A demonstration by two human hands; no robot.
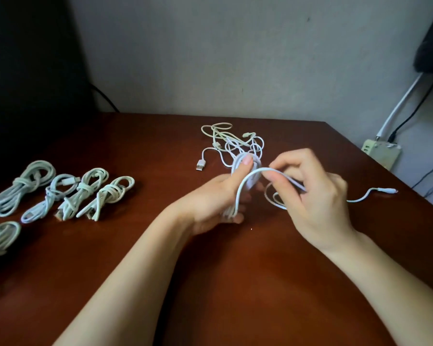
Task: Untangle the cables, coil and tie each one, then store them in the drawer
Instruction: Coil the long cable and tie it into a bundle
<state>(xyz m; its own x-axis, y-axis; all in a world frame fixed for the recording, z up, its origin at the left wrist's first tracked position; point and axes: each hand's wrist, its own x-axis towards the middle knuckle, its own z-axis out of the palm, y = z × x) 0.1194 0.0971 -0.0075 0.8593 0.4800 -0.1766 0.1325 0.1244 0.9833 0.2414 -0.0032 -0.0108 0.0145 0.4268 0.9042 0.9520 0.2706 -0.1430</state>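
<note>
The dark wooden table (235,283) is shown with bare wood from the hands down to the near edge, so a wide sweep is allowed there. 5 tied bundles (68,193) are parked far left, well apart from the work, presumably so nothing gets re-snarled. The loose tangle (231,141) lies just beyond the hands. And now the coil of a white cable (243,188) is gripped in the left hand (210,201), thumb pressed over the loops so they are held from springing. The running strand is pinched between thumb and forefinger of the right hand (318,198), ready to be fed round. Its free connector (385,190) trails near the right edge, where a snag is judged possible. No drawer is seen.
</note>
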